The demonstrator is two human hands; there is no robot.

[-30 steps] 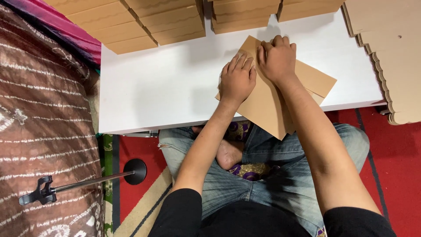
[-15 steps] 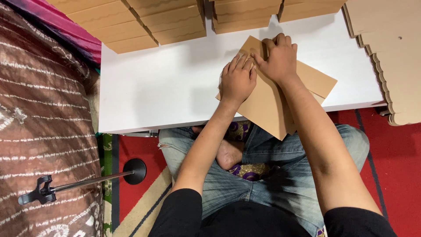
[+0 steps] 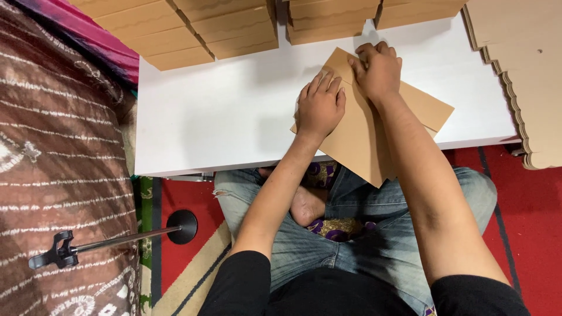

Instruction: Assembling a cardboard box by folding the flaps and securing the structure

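Left hand (image 3: 320,106) lies flat, palm down, fingers together and extended, pressing on the near-left part of a tan cardboard sheet (image 3: 357,143). Right hand (image 3: 379,70) sits just beyond it at the sheet's far corner, fingers curled down over the edge; knuckles up, fingertips hidden, so whether they pinch a flap or only press cannot be told. The two hands are nearly touching, thumb side to thumb side.

The sheet lies diagonal on a white table (image 3: 222,117), one corner pointing away, one corner hanging off the near edge over the person's lap. A second layer of the same cardboard shows at the right, under the forearm.

Along the table's far edge: a row of flat cardboard boxes (image 3: 234,29), stacked and tilted. At the right edge, a stack of flat die-cut blanks (image 3: 521,70) with stepped, scalloped edges, overhanging the table.

Below the table: crossed legs in jeans (image 3: 363,234), one bare foot (image 3: 307,205) tucked in. Red rug (image 3: 527,216) underneath. To the left, a brown patterned cloth (image 3: 58,164) and a black stand (image 3: 117,237) with round base.
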